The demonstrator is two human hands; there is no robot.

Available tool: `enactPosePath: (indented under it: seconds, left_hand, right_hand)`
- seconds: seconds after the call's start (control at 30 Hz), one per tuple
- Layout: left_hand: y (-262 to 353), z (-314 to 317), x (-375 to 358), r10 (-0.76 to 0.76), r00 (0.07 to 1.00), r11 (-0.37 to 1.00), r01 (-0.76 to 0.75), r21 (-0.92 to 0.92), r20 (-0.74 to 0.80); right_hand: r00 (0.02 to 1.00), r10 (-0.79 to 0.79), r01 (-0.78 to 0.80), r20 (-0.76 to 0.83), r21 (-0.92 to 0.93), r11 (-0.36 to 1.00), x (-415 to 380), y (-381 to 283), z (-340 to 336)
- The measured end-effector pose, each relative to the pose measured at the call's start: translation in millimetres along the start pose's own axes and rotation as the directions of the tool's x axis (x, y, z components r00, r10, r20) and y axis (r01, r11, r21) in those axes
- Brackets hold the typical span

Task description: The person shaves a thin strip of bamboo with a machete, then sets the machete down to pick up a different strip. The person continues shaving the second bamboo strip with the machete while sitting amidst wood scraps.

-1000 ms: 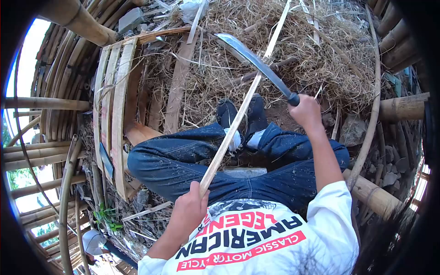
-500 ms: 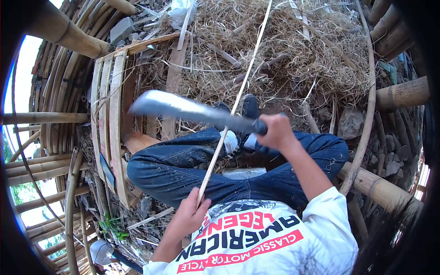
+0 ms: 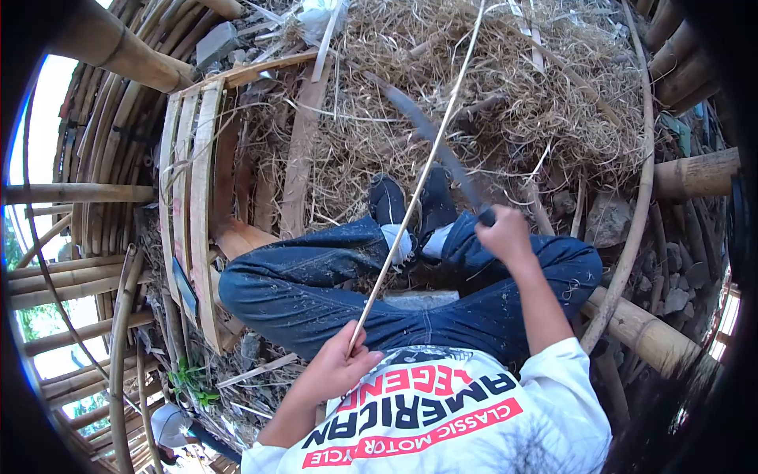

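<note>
My left hand [image 3: 343, 363] is closed round the near end of a long, thin bamboo strip [image 3: 422, 186], which slants up and away from my lap past my shoes. In my right hand [image 3: 504, 235] is the dark handle of a machete [image 3: 444, 150], held over my right knee side. Its blade points forward and to the left and crosses the strip in this view, a little blurred toward the tip. My crossed legs in dark jeans lie below both tools.
A heap of curly shavings [image 3: 553, 118] covers the ground ahead. To the left stands a wooden slatted crate [image 3: 189, 205] with a dark phone-like slab [image 3: 185, 288] against it. Bamboo poles [image 3: 655, 328] run along the right, near grey rocks [image 3: 608, 217]. A white plastic bag [image 3: 320, 20] lies at the top.
The machete has swung from pointing left to pointing forward, its blade now crossing the strip farther out. My right hand has shifted slightly right and down; the strip's far end leans farther right.
</note>
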State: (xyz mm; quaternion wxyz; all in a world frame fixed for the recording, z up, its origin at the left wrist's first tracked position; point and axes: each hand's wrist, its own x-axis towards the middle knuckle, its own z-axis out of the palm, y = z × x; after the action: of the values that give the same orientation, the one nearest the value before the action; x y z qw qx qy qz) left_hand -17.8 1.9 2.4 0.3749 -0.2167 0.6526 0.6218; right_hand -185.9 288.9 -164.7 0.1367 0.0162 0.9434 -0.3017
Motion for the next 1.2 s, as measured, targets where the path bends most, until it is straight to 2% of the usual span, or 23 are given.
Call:
enactPosePath:
  seconds: [0.07, 0.13, 0.23, 0.27, 0.33, 0.37, 0.4, 0.47, 0.5, 0.53, 0.6, 0.63, 0.67, 0.73, 0.8, 0.87, 0.93, 1.0, 1.03, 1.1, 1.13, 1.2]
  left_hand:
    - [10.6, 0.2, 3.0, -0.011, 0.999, 0.999, 0.009, 0.035, 0.037]
    - [18.7, 1.6, 2.6, 0.046, 0.991, 0.995, -0.035, -0.092, 0.127]
    - [19.0, -3.2, -5.0, 0.02, 0.988, 0.982, 0.01, -0.189, 0.156]
    - [18.5, -5.3, -7.7, 0.019, 0.984, 0.971, 0.024, -0.237, 0.176]
    - [15.6, -9.9, -11.1, 0.044, 0.978, 0.954, 0.02, -0.3, 0.204]
    - [13.0, -11.7, -13.0, 0.07, 0.968, 0.932, 0.022, -0.361, 0.24]
    - [8.8, -14.1, -14.2, 0.074, 0.971, 0.927, 0.018, -0.375, 0.228]
    - [-1.0, -18.9, -11.4, 0.106, 0.942, 0.863, 0.073, -0.5, 0.319]
    - [-3.9, -19.4, -8.0, 0.131, 0.937, 0.86, 0.056, -0.507, 0.325]
    - [-4.5, -19.7, -6.9, 0.14, 0.937, 0.852, 0.05, -0.522, 0.319]
    - [-6.2, -21.0, -5.0, 0.173, 0.901, 0.679, 0.184, -0.71, 0.399]
    - [-11.0, -21.8, -1.0, 0.181, 0.894, 0.644, 0.207, -0.737, 0.409]
    - [-11.3, -20.8, 1.3, 0.193, 0.894, 0.632, 0.202, -0.749, 0.404]
    - [-9.0, -20.2, 5.6, 0.18, 0.872, 0.619, 0.259, -0.742, 0.454]
    - [-6.4, -17.2, 4.7, 0.167, 0.88, 0.618, 0.259, -0.742, 0.445]
    - [-10.4, -16.1, 5.3, 0.215, 0.869, 0.623, 0.229, -0.748, 0.445]
    - [-8.9, -16.7, 4.2, 0.227, 0.873, 0.592, 0.229, -0.773, 0.432]
    - [-6.5, -15.9, 2.6, 0.169, 0.894, 0.637, 0.223, -0.738, 0.416]
    - [-8.1, -14.3, 2.5, 0.174, 0.896, 0.63, 0.217, -0.746, 0.408]
    - [-12.0, -10.8, 4.0, 0.132, 0.943, 0.767, 0.098, -0.634, 0.306]
    - [-13.1, -9.1, 4.7, 0.132, 0.944, 0.763, 0.099, -0.639, 0.303]
    - [-13.1, -6.2, 8.6, 0.128, 0.955, 0.843, 0.037, -0.537, 0.266]
  right_hand:
    - [0.989, -0.082, 0.092, 0.125, -0.077, 0.993, -31.2, -21.8, 12.0]
    - [0.971, -0.066, 0.09, 0.231, -0.095, 0.991, -52.5, -43.4, 25.6]
    - [0.941, -0.045, 0.031, 0.335, 0.048, 0.998, -71.5, -65.1, 42.6]
    - [0.939, -0.054, 0.039, 0.34, 0.049, 0.998, -74.1, -65.1, 47.2]
    - [0.949, -0.029, -0.058, 0.313, 0.264, 0.963, -77.2, -63.8, 54.1]
    - [0.968, -0.079, -0.018, 0.24, 0.378, 0.925, -78.6, -58.3, 57.2]
    - [0.964, -0.091, -0.009, 0.25, 0.372, 0.928, -79.6, -55.7, 54.4]
    - [0.977, -0.079, -0.055, 0.199, 0.589, 0.807, -80.5, -51.7, 42.2]
    - [0.963, -0.04, -0.14, 0.266, 0.623, 0.77, -82.9, -48.3, 32.3]
    - [0.923, 0.068, -0.33, 0.378, 0.69, 0.644, -85.7, -47.0, 22.8]
    - [0.905, 0.127, -0.42, 0.406, 0.806, 0.418, -89.1, -46.1, 5.9]
    - [0.918, 0.148, -0.397, 0.369, 0.835, 0.381, -92.3, -49.0, -0.8]
    - [0.917, 0.144, -0.398, 0.372, 0.827, 0.397, -95.9, -52.8, -6.4]
    - [0.926, 0.207, -0.368, 0.315, 0.877, 0.31, -103.0, -60.9, -12.1]
    - [0.936, 0.196, -0.345, 0.293, 0.877, 0.335, -109.4, -63.3, -5.5]
    - [0.95, 0.188, -0.298, 0.248, 0.902, 0.314, -114.2, -64.0, 4.1]
    - [0.945, 0.176, -0.316, 0.276, 0.909, 0.272, -117.0, -70.5, 7.0]
    - [0.939, 0.198, -0.309, 0.283, 0.944, 0.116, -120.7, -82.2, 6.7]
    - [0.942, 0.209, -0.289, 0.262, 0.951, 0.108, -120.9, -86.7, 6.2]
    - [0.956, 0.192, -0.249, 0.221, 0.959, 0.137, -117.5, -84.5, 5.0]
    - [0.967, 0.186, -0.205, 0.175, 0.966, 0.158, -116.8, -82.0, 3.8]
    - [0.976, 0.156, -0.178, 0.15, 0.967, 0.184, -116.7, -79.0, -0.8]
